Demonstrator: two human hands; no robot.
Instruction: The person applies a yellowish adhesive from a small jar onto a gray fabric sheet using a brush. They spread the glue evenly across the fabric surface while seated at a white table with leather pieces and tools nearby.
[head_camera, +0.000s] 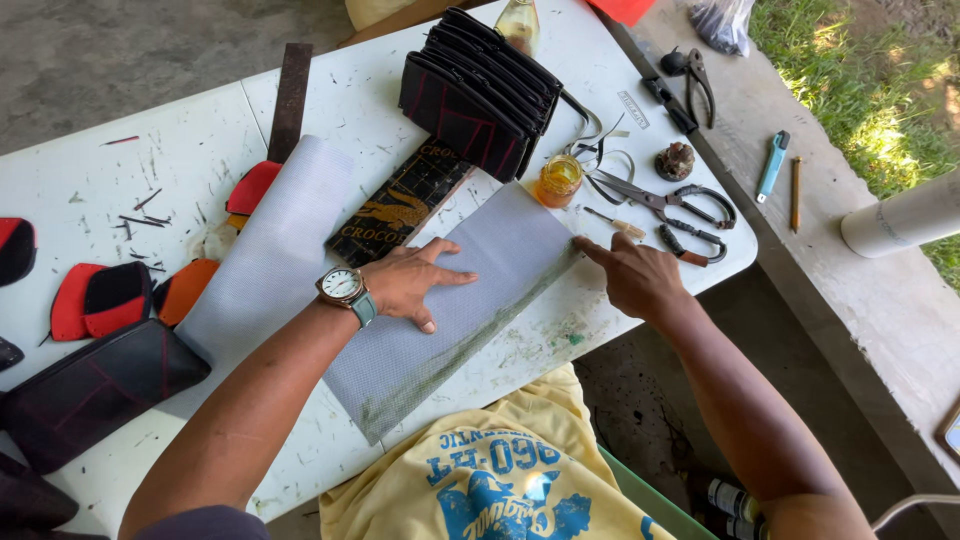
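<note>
Nothing was gripped: the left hand (405, 283) lay flat, fingers spread, pinning the grey woven fabric sheet (470, 300) on the white table (130, 170); the right hand (635, 275) fingered its glue-smeared far corner. The sheet looked light and limp, best taken by its edges.

Grey fabric sheet (480, 300): pale woven-textured rectangular panel, lying flat and diagonal on the white table (120, 170), its near long edge smeared greenish and running close to the table's front edge, its far end continuing into a loose roll of the same material.
</note>
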